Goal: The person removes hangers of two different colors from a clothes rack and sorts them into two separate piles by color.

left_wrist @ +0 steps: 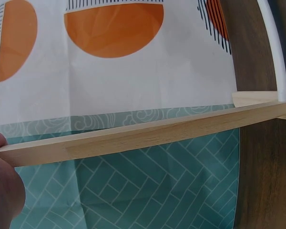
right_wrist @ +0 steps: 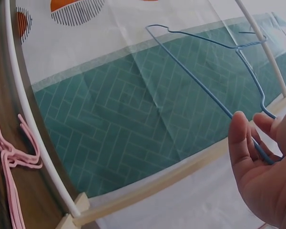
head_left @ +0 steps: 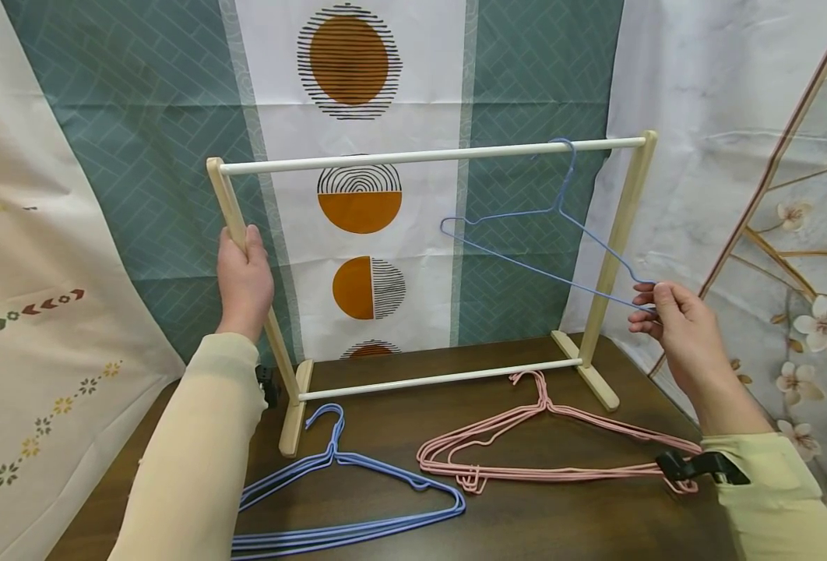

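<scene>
A wooden garment rack with a white top rail stands on the brown table. My left hand grips its left upright in the upper half. On the right part of the rail hangs a blue wire hanger, its hook over the rail. My right hand pinches the right end of this hanger, so it hangs turned and tilted down to the right. In the right wrist view, thumb and fingers close round the blue wire near its corner.
Several blue hangers lie stacked on the table at the front left. Several pink hangers lie at the right, before the rack's right foot. Patterned cloths hang behind and at both sides.
</scene>
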A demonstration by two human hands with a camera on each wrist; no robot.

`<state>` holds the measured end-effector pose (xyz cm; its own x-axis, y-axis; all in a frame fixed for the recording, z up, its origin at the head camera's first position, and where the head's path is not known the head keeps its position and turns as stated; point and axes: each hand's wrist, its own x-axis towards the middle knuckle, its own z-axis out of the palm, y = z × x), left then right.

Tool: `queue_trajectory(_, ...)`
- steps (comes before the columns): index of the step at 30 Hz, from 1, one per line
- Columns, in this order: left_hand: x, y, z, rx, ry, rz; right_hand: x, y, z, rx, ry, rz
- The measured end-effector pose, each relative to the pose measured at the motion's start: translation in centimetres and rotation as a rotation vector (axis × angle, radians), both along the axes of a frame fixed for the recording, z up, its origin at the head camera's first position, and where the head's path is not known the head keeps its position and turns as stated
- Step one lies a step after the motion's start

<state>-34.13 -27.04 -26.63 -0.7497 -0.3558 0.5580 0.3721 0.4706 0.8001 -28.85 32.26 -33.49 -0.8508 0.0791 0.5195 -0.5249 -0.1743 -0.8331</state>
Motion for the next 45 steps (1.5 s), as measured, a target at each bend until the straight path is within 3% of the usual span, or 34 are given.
queue_trajectory(12,-0.3,-0.1,0.1,0.003,0.01,-0.003,1.1,-1.1,1.2,-0.056,0.021,0.045)
queue_trajectory(25,-0.2,-0.2,0.0,0.0,0.001,-0.004,2.9,-2.7,1.5,-0.04,0.035,0.087)
queue_trajectory(45,0.3,-0.1,0.4,0.007,-0.016,-0.037,5.4,-7.6,-3.3,0.261,-0.16,0.133)
